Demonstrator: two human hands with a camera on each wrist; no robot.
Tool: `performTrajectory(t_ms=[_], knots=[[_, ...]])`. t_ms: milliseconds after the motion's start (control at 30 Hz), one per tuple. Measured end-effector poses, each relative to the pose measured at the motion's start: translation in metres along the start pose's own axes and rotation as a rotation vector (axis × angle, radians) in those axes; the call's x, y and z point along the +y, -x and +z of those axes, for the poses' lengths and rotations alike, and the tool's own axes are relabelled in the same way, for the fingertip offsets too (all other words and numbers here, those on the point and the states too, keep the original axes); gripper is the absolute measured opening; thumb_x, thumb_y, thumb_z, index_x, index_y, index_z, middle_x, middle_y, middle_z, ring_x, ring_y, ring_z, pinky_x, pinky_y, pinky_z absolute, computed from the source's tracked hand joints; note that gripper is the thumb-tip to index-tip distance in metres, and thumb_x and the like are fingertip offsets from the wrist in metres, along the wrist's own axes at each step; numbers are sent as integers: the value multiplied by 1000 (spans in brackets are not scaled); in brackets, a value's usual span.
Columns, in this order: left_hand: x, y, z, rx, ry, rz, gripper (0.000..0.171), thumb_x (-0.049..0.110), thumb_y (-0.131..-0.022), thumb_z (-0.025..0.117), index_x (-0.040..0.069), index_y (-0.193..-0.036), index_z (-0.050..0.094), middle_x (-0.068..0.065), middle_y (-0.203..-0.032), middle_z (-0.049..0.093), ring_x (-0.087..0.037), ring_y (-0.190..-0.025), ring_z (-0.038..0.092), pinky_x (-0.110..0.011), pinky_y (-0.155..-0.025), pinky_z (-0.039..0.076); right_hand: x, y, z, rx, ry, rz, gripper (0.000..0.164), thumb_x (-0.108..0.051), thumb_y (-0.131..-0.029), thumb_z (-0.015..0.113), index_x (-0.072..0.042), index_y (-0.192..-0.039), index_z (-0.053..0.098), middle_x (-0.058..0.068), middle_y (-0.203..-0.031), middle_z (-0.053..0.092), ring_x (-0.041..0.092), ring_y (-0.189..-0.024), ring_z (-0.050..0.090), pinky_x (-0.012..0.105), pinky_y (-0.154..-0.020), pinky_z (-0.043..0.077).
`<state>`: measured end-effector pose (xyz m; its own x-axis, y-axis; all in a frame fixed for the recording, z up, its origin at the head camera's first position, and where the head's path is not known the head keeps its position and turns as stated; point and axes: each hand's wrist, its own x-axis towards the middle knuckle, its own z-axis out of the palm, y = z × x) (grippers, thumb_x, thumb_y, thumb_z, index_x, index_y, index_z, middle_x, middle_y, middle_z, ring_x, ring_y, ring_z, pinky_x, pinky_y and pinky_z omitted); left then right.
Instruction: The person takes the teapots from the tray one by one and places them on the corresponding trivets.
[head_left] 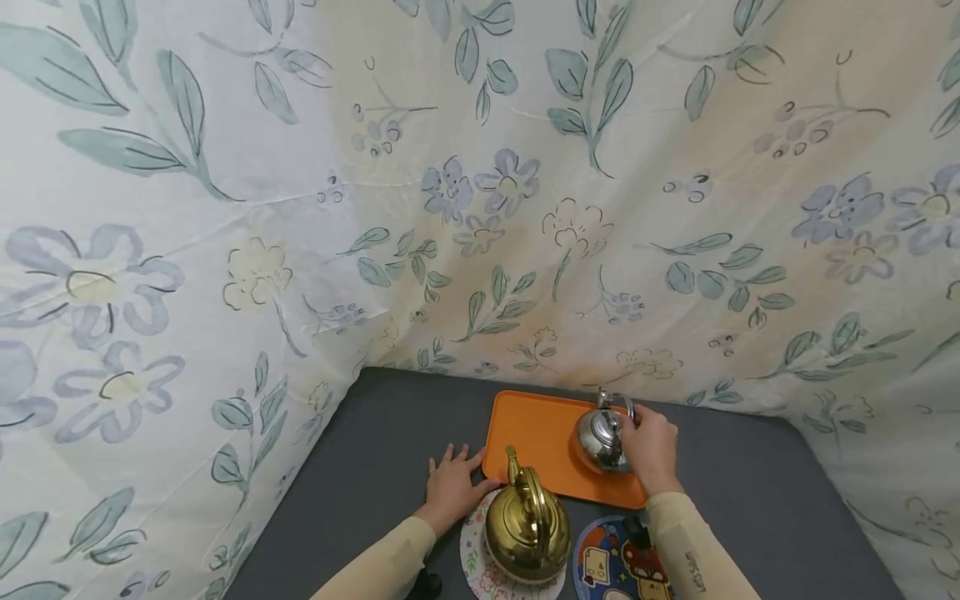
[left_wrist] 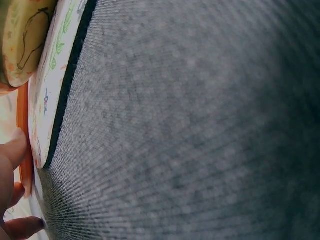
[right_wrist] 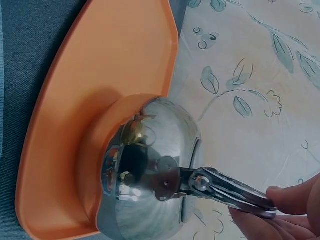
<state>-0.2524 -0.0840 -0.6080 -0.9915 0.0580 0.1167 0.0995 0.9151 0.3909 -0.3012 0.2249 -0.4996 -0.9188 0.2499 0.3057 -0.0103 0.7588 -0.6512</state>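
A shiny silver kettle [head_left: 600,438] is at the right part of an orange tray [head_left: 528,425]; whether its base touches the tray I cannot tell. My right hand [head_left: 651,450] grips its handle [right_wrist: 225,192], thumb on one side and fingers on the other in the right wrist view. My left hand [head_left: 453,487] has its fingers spread at the tray's left edge, the thumb by the near left corner. Close to that hand stands a gold kettle [head_left: 517,533] on a round floral mat [head_left: 472,554], its spout pointing toward the tray.
A round blue cartoon mat [head_left: 600,550] lies right of the gold kettle, partly under my right forearm. Everything rests on a dark grey table [head_left: 735,475]. A flower-patterned cloth [head_left: 480,208] hangs behind and along the sides.
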Motion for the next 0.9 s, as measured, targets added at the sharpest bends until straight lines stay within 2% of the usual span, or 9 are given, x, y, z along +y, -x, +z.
performTrajectory(t_ms=[233, 600, 900], knots=[[-1, -3, -1, -19, -7, 0, 70, 60, -87, 68, 26, -147, 56, -17, -150, 52, -45, -146, 37, -74, -111, 26, 0, 2, 2, 28, -20, -4, 33, -6, -97, 63, 13, -124, 65, 31, -103, 72, 43, -89, 72, 54, -72, 59], [-4, -2, 0, -17, 2, 9, 70, 61, -88, 68, 25, -147, 56, -17, -150, 52, -46, -145, 36, -75, -110, 26, -6, 4, -5, 87, -7, -46, 31, -6, -95, 67, 13, -120, 68, 29, -101, 73, 42, -88, 73, 53, -71, 59], [-3, 0, -1, -10, 6, 17, 70, 59, -88, 69, 24, -147, 57, -18, -149, 53, -47, -145, 37, -75, -110, 26, -14, 16, -16, 78, -24, -37, 32, -9, -96, 66, 11, -121, 67, 28, -102, 73, 41, -88, 73, 50, -69, 59]])
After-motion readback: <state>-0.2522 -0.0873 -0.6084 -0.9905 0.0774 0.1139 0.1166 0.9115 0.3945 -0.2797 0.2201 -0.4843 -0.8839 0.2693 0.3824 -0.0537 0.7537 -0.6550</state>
